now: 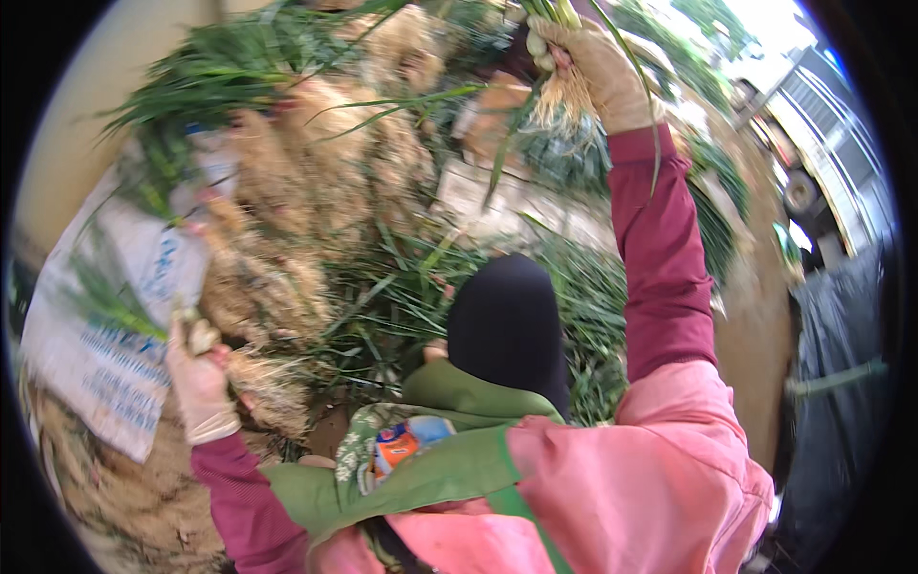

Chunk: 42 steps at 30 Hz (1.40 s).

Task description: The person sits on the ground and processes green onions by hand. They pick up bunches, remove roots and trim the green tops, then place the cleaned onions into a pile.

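My left hand [197,391], in a pale glove, grips a bunch of green onions [203,337] at the left. Its leaves point up and left, blurred, over a printed white sack [107,359]. Tan roots lie to the right of that hand, close to a heap of rooty onion bunches [323,158]. Stretched far out at the top right, my gloved right hand [613,72] is closed around a second bunch of green onions [563,90]. Pale bulbs show beside its fingers and roots hang below. The upper leaves run out of the frame.
Loose green leaves [387,301] cover the ground around my dark-clad knee [505,323]. More green onions [713,222] lie beyond my right forearm. A pale flattened sheet [502,201] sits ahead. To the right are black plastic sheeting [835,380] and a parked vehicle [803,186].
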{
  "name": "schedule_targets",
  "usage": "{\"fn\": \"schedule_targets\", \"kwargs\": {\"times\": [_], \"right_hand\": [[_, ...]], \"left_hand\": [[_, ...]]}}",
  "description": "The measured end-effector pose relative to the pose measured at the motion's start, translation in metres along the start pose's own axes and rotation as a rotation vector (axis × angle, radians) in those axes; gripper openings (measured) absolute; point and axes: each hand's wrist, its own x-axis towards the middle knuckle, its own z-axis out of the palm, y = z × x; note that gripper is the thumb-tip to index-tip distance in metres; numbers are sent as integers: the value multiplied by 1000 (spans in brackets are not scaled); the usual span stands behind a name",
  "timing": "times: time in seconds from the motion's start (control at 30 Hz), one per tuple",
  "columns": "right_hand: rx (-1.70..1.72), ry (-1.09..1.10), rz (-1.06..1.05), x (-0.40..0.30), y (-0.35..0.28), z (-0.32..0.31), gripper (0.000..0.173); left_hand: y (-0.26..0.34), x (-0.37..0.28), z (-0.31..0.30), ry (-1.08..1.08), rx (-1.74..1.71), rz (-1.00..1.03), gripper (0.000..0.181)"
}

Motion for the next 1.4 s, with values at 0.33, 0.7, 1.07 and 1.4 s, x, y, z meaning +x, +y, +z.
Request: {"fn": "schedule_targets", "kwargs": {"times": [0.33, 0.7, 1.07, 1.4], "right_hand": [[-1197, 646, 199, -305, 46, -267, 28], [-1263, 673, 1200, -436, 143, -280, 36], [-502, 196, -193, -83, 18, -83, 17], [-476, -239, -608, 30, 18, 338, 26]], "left_hand": [[-10, 49, -36, -169, -66, -56, 32], [-13, 65, -56, -308, 78, -32, 22], [-8, 23, -14, -139, 110, 22, 16], [8, -4, 9, -65, -359, -153, 20]]}}
